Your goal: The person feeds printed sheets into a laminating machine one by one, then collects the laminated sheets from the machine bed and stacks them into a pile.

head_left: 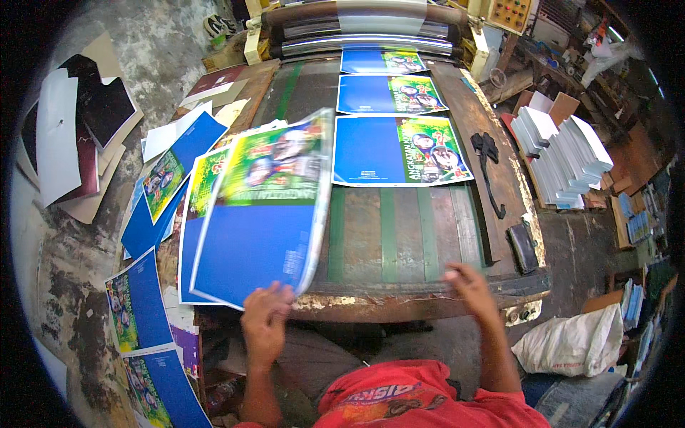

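The printed sheet, blue on its near half and green with pictures on its far half, is pinched at its near edge by the left hand and lifted, bowed, over a stack of like sheets at the worktop's left side. The right hand hovers open and blurred above the worktop's near edge, grasping nothing. Further out, three more sheets lie in a row leading to the rollers.

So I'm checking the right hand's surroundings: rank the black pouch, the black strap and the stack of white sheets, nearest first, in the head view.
1. Black pouch, right table edge, just beyond the right hand.
2. Black strap, farther up the table.
3. Stack of white sheets, off the table, far right.
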`<state>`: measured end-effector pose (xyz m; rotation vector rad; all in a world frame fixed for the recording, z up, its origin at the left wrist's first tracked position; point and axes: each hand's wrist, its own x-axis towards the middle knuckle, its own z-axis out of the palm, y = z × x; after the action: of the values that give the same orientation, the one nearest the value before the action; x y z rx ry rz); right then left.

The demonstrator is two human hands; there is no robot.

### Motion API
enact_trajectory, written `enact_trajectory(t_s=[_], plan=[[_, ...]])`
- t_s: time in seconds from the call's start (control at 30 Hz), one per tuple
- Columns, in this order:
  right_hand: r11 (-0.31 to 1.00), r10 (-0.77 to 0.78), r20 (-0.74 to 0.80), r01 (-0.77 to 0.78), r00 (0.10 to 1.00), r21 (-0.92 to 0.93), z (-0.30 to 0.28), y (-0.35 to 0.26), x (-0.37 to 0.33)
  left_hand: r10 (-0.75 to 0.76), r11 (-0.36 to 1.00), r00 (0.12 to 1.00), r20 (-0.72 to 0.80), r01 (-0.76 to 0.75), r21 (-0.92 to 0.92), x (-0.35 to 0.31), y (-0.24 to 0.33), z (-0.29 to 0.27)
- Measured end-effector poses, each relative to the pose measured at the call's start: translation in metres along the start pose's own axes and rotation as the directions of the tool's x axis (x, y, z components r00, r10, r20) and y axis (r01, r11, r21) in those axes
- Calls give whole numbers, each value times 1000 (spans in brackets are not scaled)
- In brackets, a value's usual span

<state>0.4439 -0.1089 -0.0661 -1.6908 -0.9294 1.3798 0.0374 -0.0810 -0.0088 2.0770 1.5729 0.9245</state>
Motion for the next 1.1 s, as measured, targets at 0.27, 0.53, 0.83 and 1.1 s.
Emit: enact_trajectory(t_s=[0.27,0.53,0.83,1.1], plan=[[736,31,507,-363,861,571,125,27,27,85,934,970,228,-157,320,5,28,11],[487,221,403,-459,888,743,153,64,35,51,918,996,-78,-16,397,-7,-30,10],[532,102,264,-277,959,800,146,80,114,10,992,992,-123,5,122,-25,-29,-3],[506,74,81,-107,994,856,125,84,134,13,995,959,-284,-41,-93,-40,-14,0]])
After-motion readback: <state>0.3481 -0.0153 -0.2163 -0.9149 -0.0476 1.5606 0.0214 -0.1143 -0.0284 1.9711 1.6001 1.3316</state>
